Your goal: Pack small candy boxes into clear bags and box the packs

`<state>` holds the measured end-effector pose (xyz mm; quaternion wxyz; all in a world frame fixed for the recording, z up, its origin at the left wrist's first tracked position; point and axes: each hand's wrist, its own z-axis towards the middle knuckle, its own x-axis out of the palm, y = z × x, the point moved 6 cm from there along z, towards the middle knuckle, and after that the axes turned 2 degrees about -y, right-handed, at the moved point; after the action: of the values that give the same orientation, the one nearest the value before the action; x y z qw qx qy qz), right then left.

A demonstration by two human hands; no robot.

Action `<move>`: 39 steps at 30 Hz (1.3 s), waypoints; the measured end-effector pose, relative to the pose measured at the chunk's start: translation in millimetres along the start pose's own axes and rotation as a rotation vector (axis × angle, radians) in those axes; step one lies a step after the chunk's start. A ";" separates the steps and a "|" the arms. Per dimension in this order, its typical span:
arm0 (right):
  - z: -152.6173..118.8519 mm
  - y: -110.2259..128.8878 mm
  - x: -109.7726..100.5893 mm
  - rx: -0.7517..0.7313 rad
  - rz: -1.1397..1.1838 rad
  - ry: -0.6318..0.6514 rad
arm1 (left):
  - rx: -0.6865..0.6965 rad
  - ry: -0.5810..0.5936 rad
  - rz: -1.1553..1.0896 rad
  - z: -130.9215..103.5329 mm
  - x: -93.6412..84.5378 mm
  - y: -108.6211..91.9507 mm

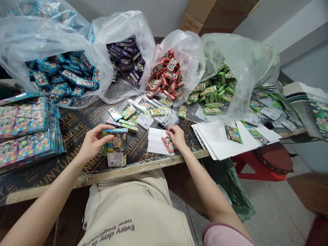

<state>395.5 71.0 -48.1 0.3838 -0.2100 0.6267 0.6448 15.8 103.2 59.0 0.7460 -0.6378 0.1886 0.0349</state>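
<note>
Box clamped in left hand; right hand partly hides red packet, grip unclear.

Dark pack — printed with multicoloured round motifs and large yellow characters, a pale barcode panel low on its face, a blue strip along its top; held upright by its upper left part in the left hand, near the front edge of the tabletop. Red packet — small, flat and tilted, its upper end at the fingers of the right hand, overlapping white paper, which lies flat and creased.
</note>
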 end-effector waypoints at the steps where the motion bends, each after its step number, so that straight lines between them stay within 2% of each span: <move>1: 0.0 0.7 -0.1 -0.001 0.004 0.005 | -0.012 -0.022 0.021 -2.2 0.4 2.6; 5: -0.6 6.4 -1.9 0.003 -0.002 0.020 | 0.105 -0.101 0.198 -4.7 -6.5 -9.7; 8: 0.1 6.8 -5.6 0.035 -0.008 0.017 | 0.208 -0.050 0.288 -4.5 -6.5 -25.7; 13: 3.0 1.7 -16.9 0.088 0.037 0.031 | 0.290 -0.057 0.273 -9.4 -4.8 -37.0; 15: 5.0 10.8 -24.7 0.083 0.069 -0.036 | 0.298 -0.070 0.235 -11.6 -4.5 -36.1; 17: 4.9 35.9 -33.0 0.041 0.131 -0.163 | 0.295 -0.076 0.211 -12.7 -4.6 -33.9; 19: 0.9 77.3 -33.7 -0.028 0.268 -0.228 | 0.284 -0.082 0.200 -12.9 -5.6 -32.0; 21: -4.1 128.1 -20.6 -0.091 0.485 -0.133 | 0.280 -0.078 0.190 -13.1 -6.4 -32.0; 23: -8.5 177.8 -0.2 -0.137 0.681 0.020 | 0.282 -0.073 0.191 -13.5 -7.1 -34.3; 26: -12.9 228.9 28.9 -0.166 0.821 0.191 | 0.285 -0.071 0.208 -15.2 -7.9 -39.2; 28: -15.0 244.0 40.6 -0.175 0.843 0.217 | 0.292 -0.083 0.218 -16.6 -8.8 -41.1; 31: -18.6 248.1 45.4 -0.217 0.805 0.161 | 0.349 -0.122 0.213 -18.9 -10.8 -40.3; 35: -24.1 247.7 35.7 -0.364 0.635 0.087 | 0.461 -0.135 0.212 -25.4 -10.2 -37.7; 39: -13.2 253.3 12.4 -0.431 0.576 0.008 | 0.465 -0.096 0.227 -31.2 -9.0 -39.9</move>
<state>193.0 81.5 104.8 0.1307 -0.1035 0.5113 0.8431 11.8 67.4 95.8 0.8720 -0.4213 0.2265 0.1043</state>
